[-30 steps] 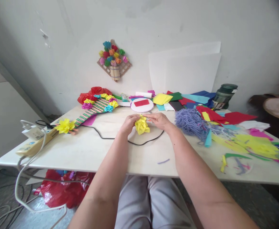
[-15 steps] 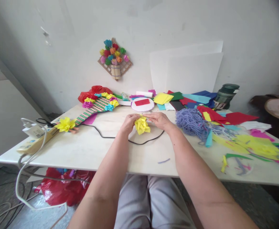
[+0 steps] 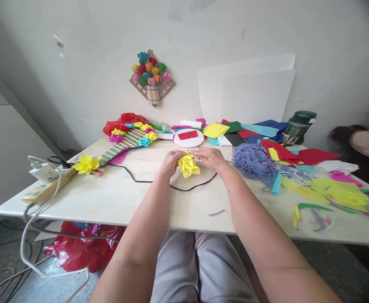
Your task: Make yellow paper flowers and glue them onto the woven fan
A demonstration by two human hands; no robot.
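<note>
A crumpled yellow paper flower (image 3: 188, 165) is held over the middle of the table, its petals hanging toward me. My left hand (image 3: 172, 162) is closed on its left side, fingers pinching near the top. From the right, my right hand (image 3: 212, 159) also pinches it at the upper edge, with the fingertips of both hands almost meeting. Part of the flower's base is hidden by the fingers. Under and around the hands runs a black cable (image 3: 189, 190). A short purple yarn piece (image 3: 216, 213) lies on the tabletop nearer to me.
To the right sit a purple yarn pile (image 3: 254, 164), coloured paper scraps (image 3: 342, 193) and a dark green bottle (image 3: 299, 127). A flower-trimmed woven fan shape (image 3: 124, 143) and a power strip (image 3: 50, 187) are on the left. Behind the hands is a white disc (image 3: 197, 142).
The yellow flower has turned slightly and its petals look a little rearranged. Both hands stay in nearly the same place.
</note>
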